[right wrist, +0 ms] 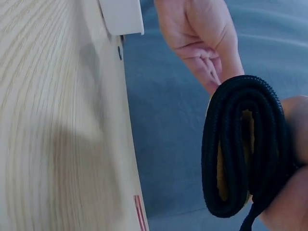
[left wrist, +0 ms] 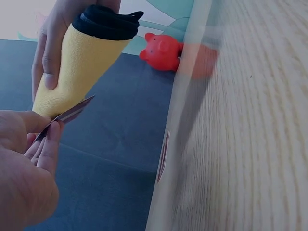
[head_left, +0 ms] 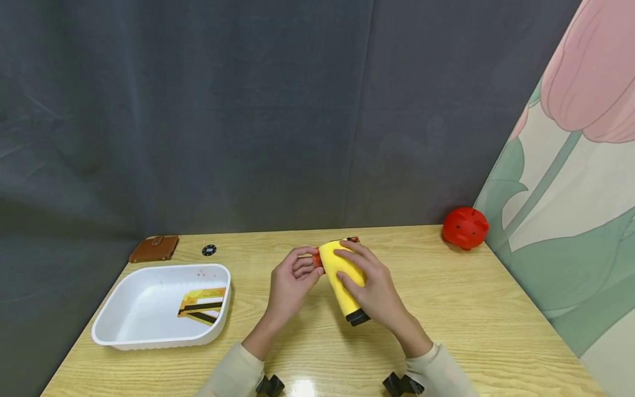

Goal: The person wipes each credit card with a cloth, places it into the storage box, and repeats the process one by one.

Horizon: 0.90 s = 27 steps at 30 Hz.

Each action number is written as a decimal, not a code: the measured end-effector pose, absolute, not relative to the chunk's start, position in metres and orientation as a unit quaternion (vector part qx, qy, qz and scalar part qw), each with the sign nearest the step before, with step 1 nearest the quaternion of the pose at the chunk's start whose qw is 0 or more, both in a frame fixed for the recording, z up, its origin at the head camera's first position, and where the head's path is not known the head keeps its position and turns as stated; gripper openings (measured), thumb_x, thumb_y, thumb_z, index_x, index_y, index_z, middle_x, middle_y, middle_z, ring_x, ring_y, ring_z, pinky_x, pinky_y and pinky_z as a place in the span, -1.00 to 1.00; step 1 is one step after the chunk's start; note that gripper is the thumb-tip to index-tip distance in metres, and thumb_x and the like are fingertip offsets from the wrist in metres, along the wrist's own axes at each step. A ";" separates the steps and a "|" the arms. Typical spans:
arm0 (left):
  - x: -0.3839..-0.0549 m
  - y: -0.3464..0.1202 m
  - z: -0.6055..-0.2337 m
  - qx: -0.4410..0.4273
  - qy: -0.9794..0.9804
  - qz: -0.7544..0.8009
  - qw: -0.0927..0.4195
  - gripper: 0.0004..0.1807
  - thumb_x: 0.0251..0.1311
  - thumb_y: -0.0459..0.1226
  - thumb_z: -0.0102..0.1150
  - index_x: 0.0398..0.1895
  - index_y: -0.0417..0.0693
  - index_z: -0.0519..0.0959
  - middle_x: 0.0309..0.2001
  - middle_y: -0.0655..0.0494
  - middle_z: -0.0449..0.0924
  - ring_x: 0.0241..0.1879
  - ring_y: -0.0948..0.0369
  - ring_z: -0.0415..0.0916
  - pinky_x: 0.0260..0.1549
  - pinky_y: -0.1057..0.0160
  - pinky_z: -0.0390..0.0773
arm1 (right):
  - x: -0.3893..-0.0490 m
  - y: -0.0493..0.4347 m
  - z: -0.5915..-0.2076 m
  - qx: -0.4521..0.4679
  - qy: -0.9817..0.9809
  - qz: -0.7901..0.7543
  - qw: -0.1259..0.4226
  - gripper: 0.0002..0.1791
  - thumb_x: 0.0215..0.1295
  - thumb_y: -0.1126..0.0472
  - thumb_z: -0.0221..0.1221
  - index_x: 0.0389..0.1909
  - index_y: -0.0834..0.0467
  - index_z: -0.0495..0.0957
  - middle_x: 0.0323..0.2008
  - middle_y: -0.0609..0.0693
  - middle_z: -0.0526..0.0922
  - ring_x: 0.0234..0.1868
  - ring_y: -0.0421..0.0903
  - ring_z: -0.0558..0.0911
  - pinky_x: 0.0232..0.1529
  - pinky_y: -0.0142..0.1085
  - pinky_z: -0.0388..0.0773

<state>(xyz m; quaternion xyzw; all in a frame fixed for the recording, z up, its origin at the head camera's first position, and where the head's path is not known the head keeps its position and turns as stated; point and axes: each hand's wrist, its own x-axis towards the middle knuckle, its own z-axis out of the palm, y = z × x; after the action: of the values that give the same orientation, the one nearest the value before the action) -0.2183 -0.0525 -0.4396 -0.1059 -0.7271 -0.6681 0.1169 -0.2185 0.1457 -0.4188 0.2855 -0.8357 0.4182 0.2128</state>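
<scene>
My right hand point(head_left: 374, 286) grips a rolled yellow cloth point(head_left: 342, 275) with a black edge, tilted above the table. In the right wrist view the black edge point(right wrist: 240, 144) shows as a flattened spiral. My left hand point(head_left: 292, 281) pinches a thin card point(left wrist: 74, 111) between thumb and fingers, right beside the far end of the roll. The head view shows this card as an orange-red patch point(head_left: 317, 259), mostly covered by fingers and cloth. Behind the roll, a reddish-brown flat piece point(head_left: 353, 239) lies on the table, partly hidden.
To the left stands a white tray point(head_left: 134, 339) with several yellow-and-black cards point(head_left: 203, 303) in it. A brown wallet point(head_left: 155, 248) and a black chip point(head_left: 209, 250) lie behind it. At the back right sits a red piggy bank point(head_left: 464, 228). A dark curtain point(head_left: 258, 138) closes the table's back.
</scene>
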 end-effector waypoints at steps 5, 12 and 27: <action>-0.216 -0.051 -0.437 -0.111 -0.727 -0.667 0.120 -0.61 0.21 -0.45 0.40 0.09 -0.02 0.63 -0.09 -0.09 0.79 -0.06 0.10 0.77 -0.07 0.33 0.75 | -0.224 0.153 -0.420 0.258 -0.841 0.423 0.218 -0.50 0.23 0.38 0.43 0.20 0.10 0.66 0.36 0.03 0.57 0.40 0.12 0.53 0.23 0.07 0.62; -0.214 -0.051 -0.433 -0.112 -0.737 -0.654 0.126 -0.63 0.19 -0.46 0.42 0.04 0.01 0.67 -0.15 -0.07 0.80 -0.09 0.11 0.76 -0.09 0.34 0.76 | -0.241 0.176 -0.427 0.210 -0.840 0.446 0.225 -0.53 0.25 0.37 0.40 0.20 0.13 0.66 0.35 0.07 0.57 0.41 0.16 0.52 0.17 -0.72 0.37; -0.206 -0.108 -0.397 -0.101 -0.763 -0.619 0.155 -0.61 0.24 -0.40 0.41 0.13 0.01 0.66 -0.11 -0.07 0.80 -0.10 0.28 0.73 -0.06 0.37 0.74 | -0.252 0.215 -0.415 0.148 -0.844 0.449 0.254 -0.52 0.29 0.37 0.36 0.23 0.11 0.64 0.36 0.11 0.55 0.39 0.17 0.50 0.13 -0.74 0.27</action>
<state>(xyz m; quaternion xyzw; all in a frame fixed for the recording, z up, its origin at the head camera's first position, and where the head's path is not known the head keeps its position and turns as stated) -0.2062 -0.1078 -0.3974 -0.1015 -0.7633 -0.6190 0.1548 -0.2519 0.2148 -0.4149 0.1481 -0.8436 0.4494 0.2537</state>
